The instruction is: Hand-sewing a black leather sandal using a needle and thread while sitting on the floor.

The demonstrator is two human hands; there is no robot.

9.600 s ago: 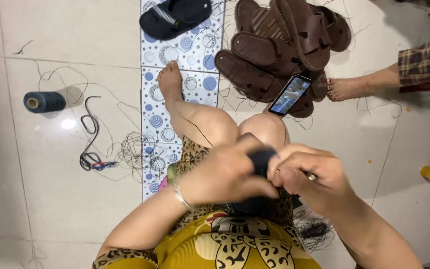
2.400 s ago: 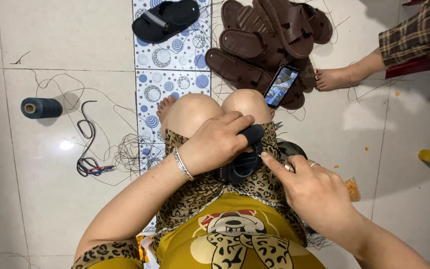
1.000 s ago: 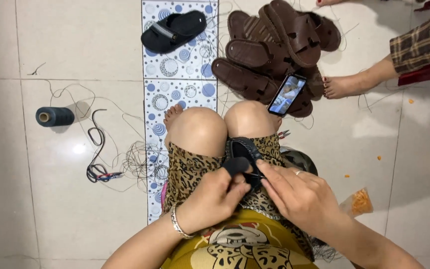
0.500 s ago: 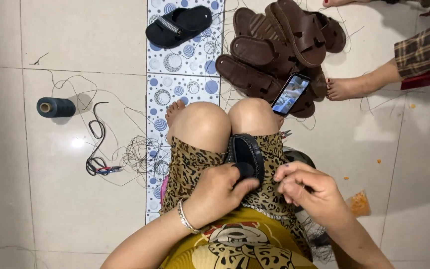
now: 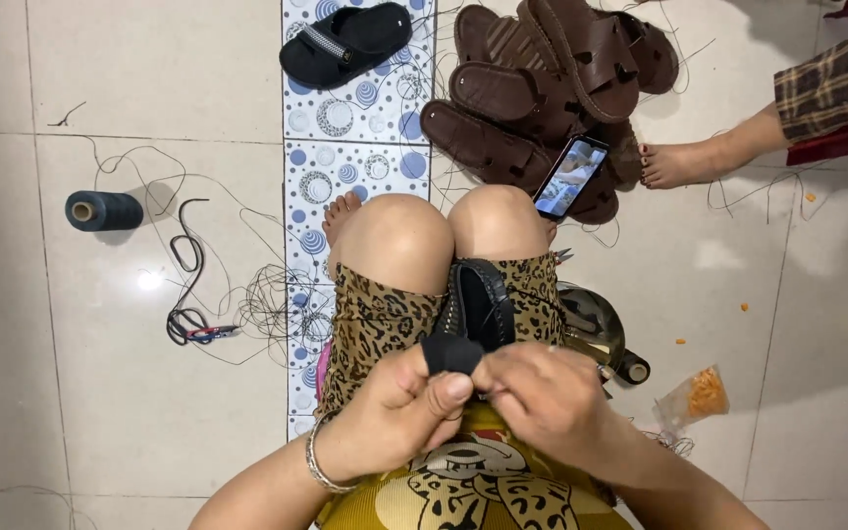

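A black sandal lies on the lap. The left hand pinches its strap, fingers closed; the right hand curls beside it, grip unclear. Pale tiled floor with thread, spool, brown sandals.

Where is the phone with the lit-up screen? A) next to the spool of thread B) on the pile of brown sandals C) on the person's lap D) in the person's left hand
B: the phone leans on the pile of brown sandals, just beyond the person's knees, and no hand touches it.
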